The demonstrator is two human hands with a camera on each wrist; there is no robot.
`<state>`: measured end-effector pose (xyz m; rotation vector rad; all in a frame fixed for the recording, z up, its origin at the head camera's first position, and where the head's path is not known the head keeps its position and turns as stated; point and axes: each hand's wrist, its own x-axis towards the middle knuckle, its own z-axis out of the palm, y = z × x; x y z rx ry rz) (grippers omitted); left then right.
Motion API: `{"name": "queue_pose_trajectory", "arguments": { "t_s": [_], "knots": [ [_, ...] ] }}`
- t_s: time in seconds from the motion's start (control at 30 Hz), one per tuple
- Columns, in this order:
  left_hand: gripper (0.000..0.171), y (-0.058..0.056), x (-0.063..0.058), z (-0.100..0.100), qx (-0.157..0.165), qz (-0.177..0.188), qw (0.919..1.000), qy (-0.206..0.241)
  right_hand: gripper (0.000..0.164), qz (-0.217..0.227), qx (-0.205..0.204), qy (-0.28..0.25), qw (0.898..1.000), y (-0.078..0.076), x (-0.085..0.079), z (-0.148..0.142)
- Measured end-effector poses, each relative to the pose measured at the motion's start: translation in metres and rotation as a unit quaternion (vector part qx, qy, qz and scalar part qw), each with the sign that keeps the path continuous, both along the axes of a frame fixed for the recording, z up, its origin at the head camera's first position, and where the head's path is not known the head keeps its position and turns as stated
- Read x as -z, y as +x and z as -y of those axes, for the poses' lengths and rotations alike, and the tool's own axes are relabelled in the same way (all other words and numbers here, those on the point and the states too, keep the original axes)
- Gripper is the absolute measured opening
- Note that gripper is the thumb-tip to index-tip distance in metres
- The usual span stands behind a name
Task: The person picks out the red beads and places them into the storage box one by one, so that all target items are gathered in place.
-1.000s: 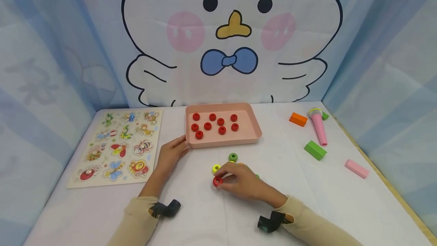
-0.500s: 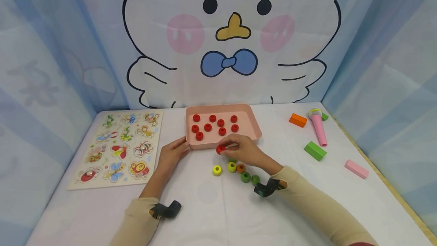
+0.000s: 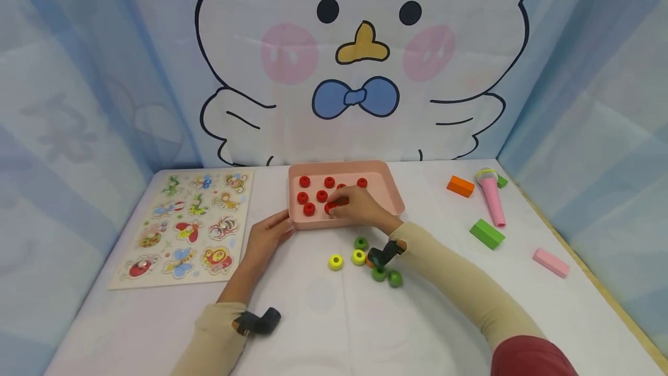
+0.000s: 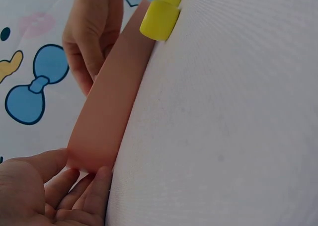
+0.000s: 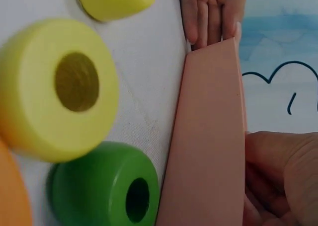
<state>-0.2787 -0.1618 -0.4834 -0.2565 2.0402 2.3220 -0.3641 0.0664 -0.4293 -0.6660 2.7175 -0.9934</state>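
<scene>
My right hand (image 3: 360, 206) reaches over the front of the pink tray (image 3: 392, 190), thumb and fingers pinching a red bead (image 3: 329, 208) low over its floor. Several other red beads (image 3: 322, 196) lie spread in the tray; the hand hides some. At the tray's front left corner, my left hand (image 3: 267, 238) rests with its fingertips against the outer wall, thumb near the rim (image 4: 44, 164). In the right wrist view, the tray wall (image 5: 208, 136) hides the right fingertips and the bead.
In front of the tray lie yellow beads (image 3: 336, 262), green beads (image 3: 395, 278) and an orange one, partly covered by the right wrist camera (image 3: 385, 253). An insect puzzle board (image 3: 182, 231) lies left. Right are a toy microphone (image 3: 492, 197) and orange, green (image 3: 487, 234) and pink blocks (image 3: 551, 263).
My right hand has carried the red bead from the loose beads up and over the tray's front rim into the tray. My left hand has stayed at the corner.
</scene>
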Motion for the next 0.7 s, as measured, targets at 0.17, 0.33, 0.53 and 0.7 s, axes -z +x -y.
{"name": "queue_pose_trajectory", "arguments": {
  "t_s": [0.17,0.33,0.53,0.7],
  "knots": [
    [0.042,0.0005,-0.0008,-0.0015,0.000,0.000,1.0000,-0.007,0.025,0.011,0.006,0.007,1.000,-0.0041,0.0023,0.0041],
    [0.042,0.0007,-0.0021,-0.0006,0.003,-0.002,1.0000,-0.008,0.023,-0.001,-0.006,0.020,1.000,-0.0062,0.0048,0.0065],
    [0.042,0.0024,-0.0015,0.0012,0.006,0.000,0.9999,-0.014,0.028,-0.004,-0.014,0.028,0.999,-0.0046,0.0076,0.0072],
    [0.042,0.0010,0.0003,0.0020,0.011,0.005,0.9998,-0.018,0.033,-0.031,-0.014,0.007,0.999,-0.0015,0.0067,-0.0010]
  ]
}}
